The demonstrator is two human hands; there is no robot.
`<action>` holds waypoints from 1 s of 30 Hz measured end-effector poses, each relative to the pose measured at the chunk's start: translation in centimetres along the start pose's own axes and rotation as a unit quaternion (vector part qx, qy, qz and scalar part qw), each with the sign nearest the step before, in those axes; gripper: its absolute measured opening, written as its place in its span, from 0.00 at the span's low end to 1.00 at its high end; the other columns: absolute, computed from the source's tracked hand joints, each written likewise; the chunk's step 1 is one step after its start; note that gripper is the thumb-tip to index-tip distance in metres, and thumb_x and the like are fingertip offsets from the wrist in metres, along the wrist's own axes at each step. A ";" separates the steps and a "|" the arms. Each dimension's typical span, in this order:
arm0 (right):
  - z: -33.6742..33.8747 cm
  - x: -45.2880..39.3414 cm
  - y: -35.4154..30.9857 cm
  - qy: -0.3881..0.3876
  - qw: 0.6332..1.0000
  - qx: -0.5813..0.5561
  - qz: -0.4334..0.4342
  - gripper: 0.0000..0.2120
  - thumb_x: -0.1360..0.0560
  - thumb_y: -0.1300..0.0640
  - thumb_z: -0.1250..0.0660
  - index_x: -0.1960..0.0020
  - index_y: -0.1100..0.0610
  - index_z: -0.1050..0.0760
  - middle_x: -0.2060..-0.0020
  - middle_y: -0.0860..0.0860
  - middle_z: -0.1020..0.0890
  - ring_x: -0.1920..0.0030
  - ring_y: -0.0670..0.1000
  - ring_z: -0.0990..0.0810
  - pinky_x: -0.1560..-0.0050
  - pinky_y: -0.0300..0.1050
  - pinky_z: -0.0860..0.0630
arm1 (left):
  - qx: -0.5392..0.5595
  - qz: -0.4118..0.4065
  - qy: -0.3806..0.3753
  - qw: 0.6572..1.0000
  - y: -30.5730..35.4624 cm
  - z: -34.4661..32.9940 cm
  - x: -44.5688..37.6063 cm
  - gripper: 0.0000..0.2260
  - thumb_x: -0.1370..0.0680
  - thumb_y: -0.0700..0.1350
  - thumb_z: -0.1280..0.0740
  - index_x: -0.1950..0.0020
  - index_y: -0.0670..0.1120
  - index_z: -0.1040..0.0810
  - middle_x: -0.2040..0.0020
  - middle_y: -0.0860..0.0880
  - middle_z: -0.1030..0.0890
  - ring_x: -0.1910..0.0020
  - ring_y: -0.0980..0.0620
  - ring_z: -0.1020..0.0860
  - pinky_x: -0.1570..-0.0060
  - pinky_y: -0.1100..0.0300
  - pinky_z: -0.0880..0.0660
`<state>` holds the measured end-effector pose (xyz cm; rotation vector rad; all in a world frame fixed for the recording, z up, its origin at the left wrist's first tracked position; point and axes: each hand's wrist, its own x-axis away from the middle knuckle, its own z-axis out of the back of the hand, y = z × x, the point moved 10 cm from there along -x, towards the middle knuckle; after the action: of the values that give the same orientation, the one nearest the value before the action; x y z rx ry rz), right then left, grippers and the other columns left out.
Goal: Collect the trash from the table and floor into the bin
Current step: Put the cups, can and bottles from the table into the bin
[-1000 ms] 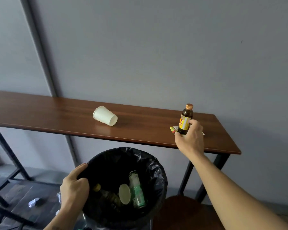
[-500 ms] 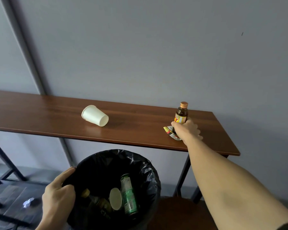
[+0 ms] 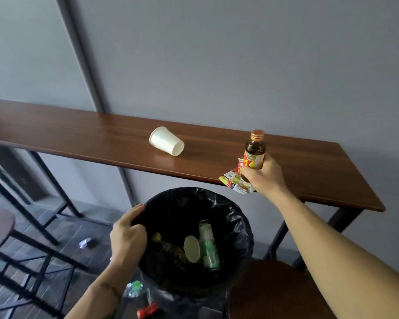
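Above the table (image 3: 78,132) front edge, the right hand (image 3: 264,177) grips a brown bottle (image 3: 254,153) and crumpled wrapper (image 3: 234,181). The left hand (image 3: 127,236) clasps the bin (image 3: 240,217) rim below the table.

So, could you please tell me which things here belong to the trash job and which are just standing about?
Job: brown bottle and wrapper in right hand; paper cup; bin, gripped by left hand; crumpled floor scrap.
Bystanders: table; stools.
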<state>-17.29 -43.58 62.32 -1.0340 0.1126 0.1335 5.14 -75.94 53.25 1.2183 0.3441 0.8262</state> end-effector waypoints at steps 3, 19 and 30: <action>-7.7 5.3 -3.7 -0.139 0.985 0.017 0.097 0.07 0.37 0.51 0.32 0.62 0.50 0.29 0.69 0.47 0.20 0.67 0.47 0.22 0.65 0.48 0.26 | 0.007 0.009 0.020 1.000 -0.7 0.9 0.1 0.35 0.41 0.38 0.44 0.38 0.58 0.18 0.45 0.51 0.15 0.45 0.44 0.19 0.41 0.45 0.22; -24.0 15.3 1.2 -0.480 0.847 0.228 -0.010 0.11 0.35 0.48 0.35 0.56 0.52 0.22 0.59 0.49 0.19 0.57 0.53 0.18 0.64 0.43 0.26 | 0.093 0.034 0.081 0.992 -2.1 6.0 -0.3 0.30 0.34 0.30 0.42 0.41 0.53 0.17 0.50 0.51 0.15 0.63 0.59 0.18 0.71 0.72 0.26; -20.0 1.8 -14.5 -0.147 0.947 0.217 0.188 0.22 0.28 0.50 0.36 0.35 0.50 0.30 0.39 0.50 0.27 0.42 0.54 0.26 0.49 0.50 0.26 | 0.118 0.056 0.087 0.988 -3.9 9.8 -3.3 0.31 0.34 0.31 0.42 0.41 0.56 0.16 0.58 0.56 0.15 0.71 0.54 0.18 0.77 0.65 0.24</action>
<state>-13.71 -68.02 64.23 -0.5339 0.0621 0.5828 10.68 -85.52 52.37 1.3971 0.5316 1.0139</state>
